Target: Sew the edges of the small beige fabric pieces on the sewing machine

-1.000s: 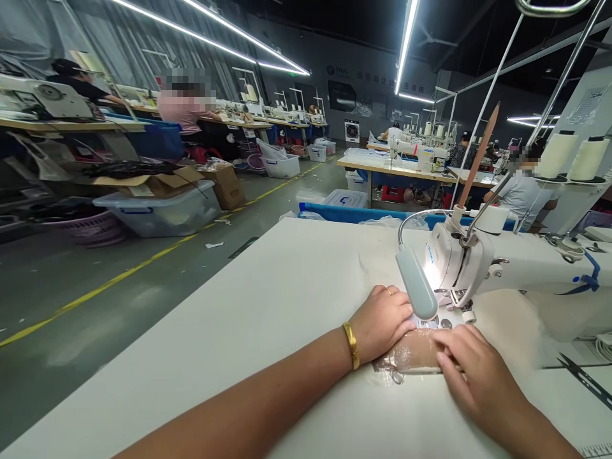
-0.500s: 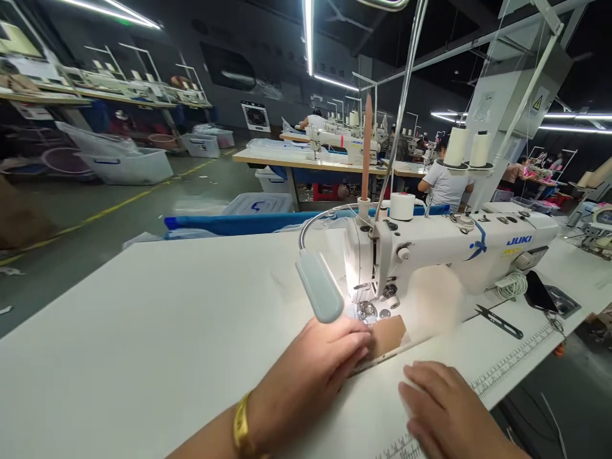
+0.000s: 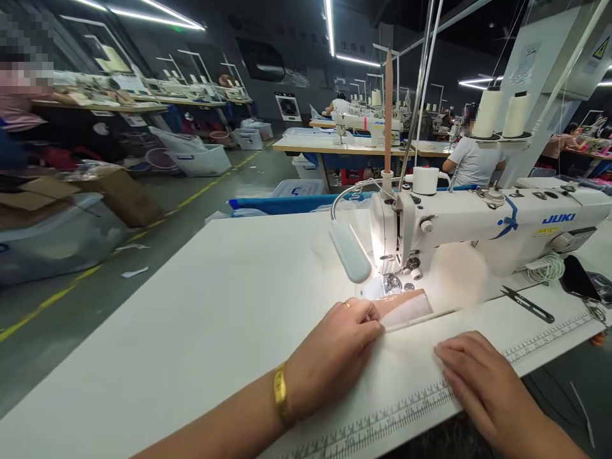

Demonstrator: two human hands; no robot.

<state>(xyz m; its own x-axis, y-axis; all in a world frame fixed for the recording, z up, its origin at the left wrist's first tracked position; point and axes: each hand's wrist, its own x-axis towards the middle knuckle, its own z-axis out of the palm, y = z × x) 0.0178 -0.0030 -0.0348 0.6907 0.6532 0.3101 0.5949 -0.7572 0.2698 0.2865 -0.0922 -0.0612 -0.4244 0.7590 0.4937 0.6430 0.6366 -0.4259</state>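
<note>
A white JUKI sewing machine (image 3: 478, 217) stands on the white table. In front of its presser foot (image 3: 393, 282) lies a small tan piece of material (image 3: 406, 306), part of it under a whitish, glossy layer. My left hand (image 3: 347, 338), with a gold bracelet and a ring, has its fingers closed on the left end of this piece; the fingertips are partly hidden. My right hand (image 3: 482, 370) rests near the table's front edge, palm down, fingers loosely stretched and holding nothing. It is apart from the piece.
Black thread snips (image 3: 528, 304), a coil of pale cord (image 3: 545, 269) and a dark phone (image 3: 578, 278) lie right of the hands. A ruler strip (image 3: 411, 411) runs along the front edge. A grey-green lamp head (image 3: 351, 252) hangs left of the needle. Boxes stand on the floor at left.
My view has swung left. The tan piece has been turned or flipped, so its whitish layer now shows. My left fingers have curled onto its end; my right hand stays on the table.
</note>
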